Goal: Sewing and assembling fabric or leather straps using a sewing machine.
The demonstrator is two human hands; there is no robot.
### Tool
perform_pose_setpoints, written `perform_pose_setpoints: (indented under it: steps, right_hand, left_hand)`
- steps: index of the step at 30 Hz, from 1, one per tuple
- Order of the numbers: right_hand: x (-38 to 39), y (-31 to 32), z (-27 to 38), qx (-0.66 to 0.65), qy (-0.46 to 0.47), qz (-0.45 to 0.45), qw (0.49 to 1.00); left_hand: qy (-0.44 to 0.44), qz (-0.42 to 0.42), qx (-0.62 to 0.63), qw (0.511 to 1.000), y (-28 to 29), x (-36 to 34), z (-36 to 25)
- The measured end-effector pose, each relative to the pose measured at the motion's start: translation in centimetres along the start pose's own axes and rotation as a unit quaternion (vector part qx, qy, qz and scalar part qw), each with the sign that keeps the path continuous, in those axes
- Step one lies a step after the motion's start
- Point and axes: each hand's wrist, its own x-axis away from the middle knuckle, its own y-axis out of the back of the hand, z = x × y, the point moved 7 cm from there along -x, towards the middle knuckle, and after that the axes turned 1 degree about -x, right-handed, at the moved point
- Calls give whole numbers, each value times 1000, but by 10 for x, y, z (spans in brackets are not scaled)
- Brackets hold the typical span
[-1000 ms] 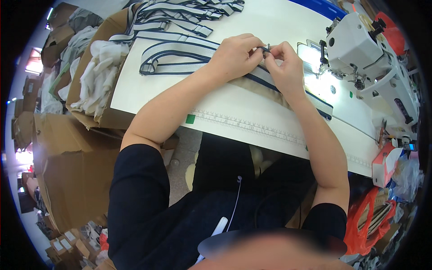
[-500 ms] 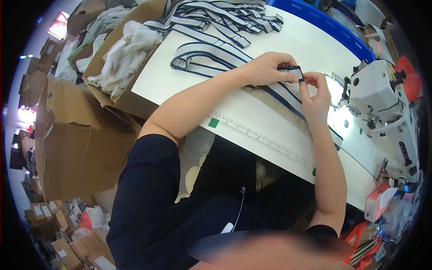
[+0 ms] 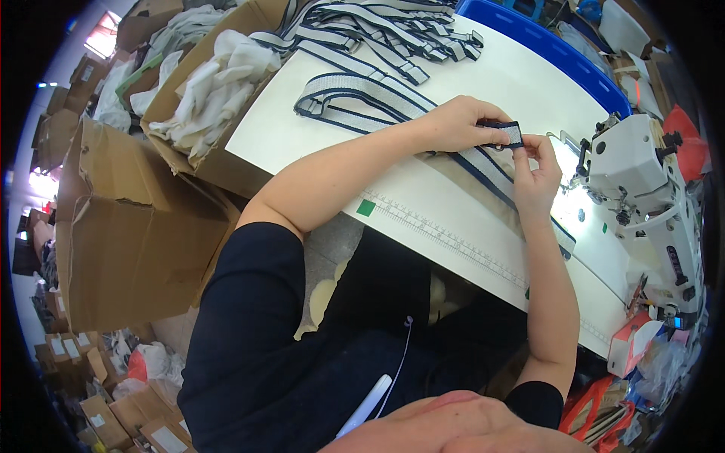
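Observation:
A grey webbing strap [image 3: 483, 167] with dark blue edges runs across the white table, its looped part lying to the left. Its folded end stands raised between my two hands, beside the sewing machine. My left hand [image 3: 464, 124] grips this end from the left, thumb on top, with a small buckle-like piece partly hidden under the fingers. At the right side of the same end, my right hand [image 3: 538, 170] pinches the corner between thumb and fingertips. Both hands are above the table surface.
A white sewing machine [image 3: 630, 162] stands at the right with its lamp lit. Several more straps with buckles [image 3: 377, 34] are heaped at the far side. A blue bin [image 3: 559, 53] borders the back edge. Cardboard boxes [image 3: 128, 241] stand left; a ruler strip [image 3: 445, 238] lines the near edge.
Both hands have shifted slightly to the right in the picture with the strap end, and more of its flat face shows. The view has also moved a little.

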Motion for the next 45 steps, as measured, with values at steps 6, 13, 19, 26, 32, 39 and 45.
perform_pose_setpoints:
  steps: [6, 13, 19, 26, 32, 39, 45]
  right_hand:
    - [-1, 7, -8, -5, -1, -17, 1000]
    - [-2, 8, -4, 10, 6, -18, 1000]
    - [-4, 9, -14, -42, -37, -31, 998]
    - [-4, 6, -16, -38, -41, -11, 998]
    - [-4, 8, -10, -34, -18, -13, 999]
    - [-3, 8, -4, -2, 2, -16, 1000]
    - [-3, 8, 8, 43, 37, -14, 998]
  left_hand:
    - [-17, -24, -20, 999, 3, 1, -6]
    - [-72, -62, -69, 993, 8, 1, -8]
    - [-89, -90, -126, 984, 15, 4, -16]
    - [-128, -83, -157, 976, 11, 2, -19]
    - [-150, -92, -161, 971, 10, 4, -22]
    - [-179, -108, -183, 961, 6, 11, -32]
    - [-158, -112, -93, 977, 6, 7, -19]
